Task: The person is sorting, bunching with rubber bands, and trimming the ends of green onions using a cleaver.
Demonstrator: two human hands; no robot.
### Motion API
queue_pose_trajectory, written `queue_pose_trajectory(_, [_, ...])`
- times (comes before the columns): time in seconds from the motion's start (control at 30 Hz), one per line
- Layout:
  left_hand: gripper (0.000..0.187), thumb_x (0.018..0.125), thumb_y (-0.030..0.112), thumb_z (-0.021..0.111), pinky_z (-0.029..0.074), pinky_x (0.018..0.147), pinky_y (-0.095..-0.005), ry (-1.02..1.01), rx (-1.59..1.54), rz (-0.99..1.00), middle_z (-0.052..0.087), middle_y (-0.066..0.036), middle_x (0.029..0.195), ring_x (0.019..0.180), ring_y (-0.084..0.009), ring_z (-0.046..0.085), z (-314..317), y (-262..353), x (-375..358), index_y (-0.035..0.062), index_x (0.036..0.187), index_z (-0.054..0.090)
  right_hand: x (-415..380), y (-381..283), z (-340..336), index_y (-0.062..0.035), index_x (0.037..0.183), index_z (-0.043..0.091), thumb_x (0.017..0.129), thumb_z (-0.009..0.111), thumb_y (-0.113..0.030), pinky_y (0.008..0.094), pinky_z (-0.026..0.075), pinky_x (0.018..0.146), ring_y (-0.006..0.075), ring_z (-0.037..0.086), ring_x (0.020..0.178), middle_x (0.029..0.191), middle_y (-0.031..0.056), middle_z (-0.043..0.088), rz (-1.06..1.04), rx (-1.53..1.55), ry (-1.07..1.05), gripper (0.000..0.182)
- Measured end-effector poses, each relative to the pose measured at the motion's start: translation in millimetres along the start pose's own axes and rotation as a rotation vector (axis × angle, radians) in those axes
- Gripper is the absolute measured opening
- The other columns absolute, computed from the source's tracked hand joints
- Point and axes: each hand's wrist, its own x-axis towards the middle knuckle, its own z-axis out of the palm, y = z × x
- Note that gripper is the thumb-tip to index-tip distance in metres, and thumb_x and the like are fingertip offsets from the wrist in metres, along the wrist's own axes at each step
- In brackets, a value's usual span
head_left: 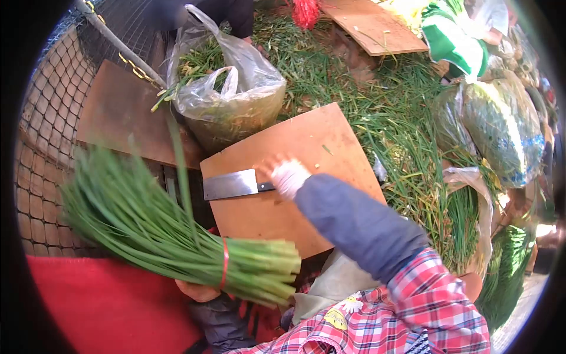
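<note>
A thick bundle of long green garlic chives [177,248], tied with a red band [224,262] near its cut ends, lies across my left hand [198,291]. That hand grips the bundle from below, and its fingers are mostly hidden by the stalks. My right hand [286,176] is over the wooden board [295,230], at the black handle of a cleaver [233,184]. Its fingers look stretched out and apart, slightly blurred, and not wrapped round the handle. The cleaver rests flat on the board with its blade pointing left.
Behind the board stands a bucket lined with a clear plastic bag [236,100], holding green scraps. Loose green leaves [383,106] cover the ground. Another board [377,26] lies at the back, and stuffed plastic bags [501,130] stand at right. Netting [53,118] runs along the left.
</note>
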Motion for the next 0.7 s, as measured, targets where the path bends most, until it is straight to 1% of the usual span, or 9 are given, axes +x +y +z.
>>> queue_pose_trajectory(0.03, [0.056,0.077,0.029,0.064,0.047,0.089,-0.0438,0.085,-0.014,0.068,0.052,-0.013,0.123,0.11,-0.0286,0.052,10,-2,1,0.0,0.122,0.048,3,-15,12,-0.0198,0.134,0.037,0.073,0.068,-0.038,0.049,0.039,0.093,0.0303,0.051,0.112,0.113,0.0086,0.059,-0.026,-0.053,0.051,0.071])
queue_pose_trajectory(0.17, [0.053,0.077,0.026,0.062,0.043,0.094,-0.0445,0.148,-0.083,0.052,0.053,-0.012,0.122,0.11,-0.027,0.051,22,-23,12,0.0014,0.122,0.048,-20,0,19,-0.0162,0.11,0.056,0.088,0.041,-0.018,0.0461,0.047,0.079,0.0275,0.06,0.095,0.091,0.006,0.062,0.087,0.102,-0.077,0.026])
queue_pose_trajectory(0.23, [0.051,0.079,0.028,0.06,0.042,0.095,-0.0445,0.109,-0.137,-0.004,0.054,-0.008,0.123,0.112,-0.0256,0.051,32,-39,21,0.0061,0.124,0.049,-47,33,16,-0.0144,0.115,0.053,0.087,0.044,-0.017,0.0434,0.051,0.067,0.0293,0.064,0.078,0.083,0.0118,0.062,0.175,0.134,-0.023,0.029])
queue_pose_trajectory(0.37, [0.052,0.08,0.036,0.061,0.043,0.093,-0.0411,0.12,-0.141,-0.022,0.055,-0.003,0.123,0.113,-0.0224,0.051,73,-84,34,0.0113,0.124,0.05,-141,106,-53,-0.0153,0.125,0.044,0.079,0.051,-0.016,0.0454,0.047,0.066,0.0368,0.061,0.078,0.086,0.0169,0.063,0.488,0.351,-0.257,0.047])
queue_pose_trajectory(0.43, [0.054,0.081,0.04,0.062,0.043,0.093,-0.0434,0.126,-0.175,-0.099,0.054,-0.005,0.124,0.114,-0.0233,0.05,70,-114,39,0.0102,0.124,0.05,-190,127,-57,-0.0207,0.127,0.046,0.08,0.055,-0.028,0.0456,0.047,0.066,0.0373,0.061,0.078,0.085,0.0189,0.062,0.747,0.494,-0.01,0.049])
queue_pose_trajectory(0.53, [0.054,0.084,0.039,0.061,0.042,0.094,-0.0495,0.129,-0.16,-0.435,0.05,-0.009,0.128,0.115,-0.0278,0.049,70,-162,24,0.0084,0.126,0.047,-235,123,-68,-0.0097,0.132,0.042,0.084,0.059,-0.018,0.0335,0.047,0.06,0.0196,0.057,0.065,0.076,0.006,0.059,0.819,1.089,0.368,0.052])
queue_pose_trajectory(0.6, [0.053,0.086,0.037,0.059,0.046,0.089,-0.0482,0.243,0.092,-0.744,0.053,-0.014,0.121,0.108,-0.032,0.053,76,-170,-8,0.0055,0.126,0.045,-252,104,-102,-0.0045,0.13,0.043,0.085,0.058,-0.011,0.0284,0.045,0.06,0.0132,0.05,0.063,0.076,0.0005,0.055,0.971,1.337,0.303,0.048])
queue_pose_trajectory(0.67, [0.05,0.086,0.031,0.059,0.051,0.079,-0.0425,-0.112,0.219,-0.993,0.056,-0.016,0.113,0.099,-0.0299,0.058,68,-157,-22,0.0023,0.125,0.045,-267,95,-92,-0.004,0.126,0.045,0.085,0.059,-0.017,0.0319,0.046,0.059,0.0181,0.053,0.059,0.071,0.007,0.055,0.859,1.031,0.359,0.045])
queue_pose_trajectory(0.7, [0.047,0.085,0.024,0.059,0.052,0.07,-0.0376,-0.286,0.418,-0.925,0.058,-0.018,0.11,0.091,-0.0276,0.061,97,-144,-29,0.0,0.123,0.045,-271,88,-94,-0.0039,0.125,0.045,0.086,0.058,-0.02,0.0335,0.046,0.059,0.0215,0.055,0.06,0.07,0.0102,0.056,0.832,1.051,0.368,0.044])
